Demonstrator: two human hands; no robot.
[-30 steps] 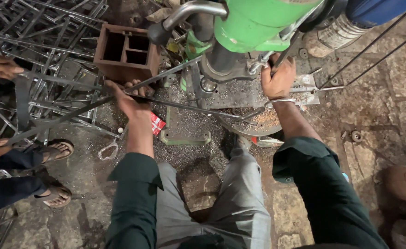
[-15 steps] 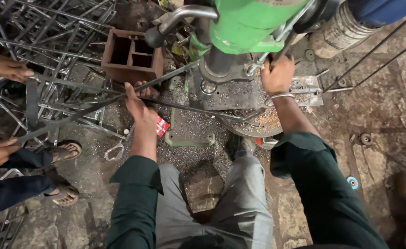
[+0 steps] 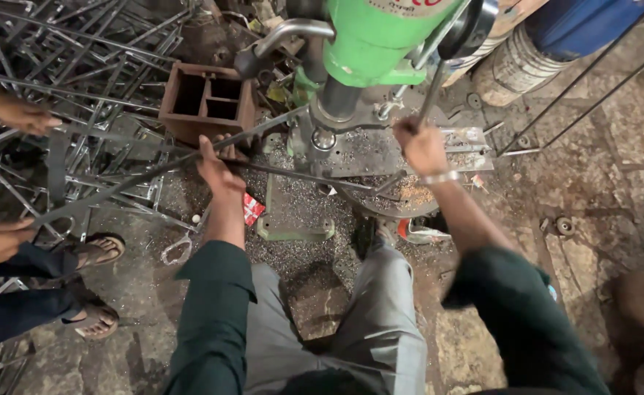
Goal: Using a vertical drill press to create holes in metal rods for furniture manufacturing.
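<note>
My left hand (image 3: 218,170): closed on flat bar (image 3: 168,164), across drill table (image 3: 380,150) | my right hand (image 3: 422,146): gripping feed lever (image 3: 431,91) | green drill (image 3: 380,36) above bar.

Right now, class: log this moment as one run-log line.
left hand: grips metal strip | right hand: on feed lever | green drill press overhead

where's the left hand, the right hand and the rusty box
left hand (image 3: 216,167): head view, back of the hand on the long metal strip
right hand (image 3: 422,148): head view, knuckles around the lever
rusty box (image 3: 206,104): head view, top rim
</note>
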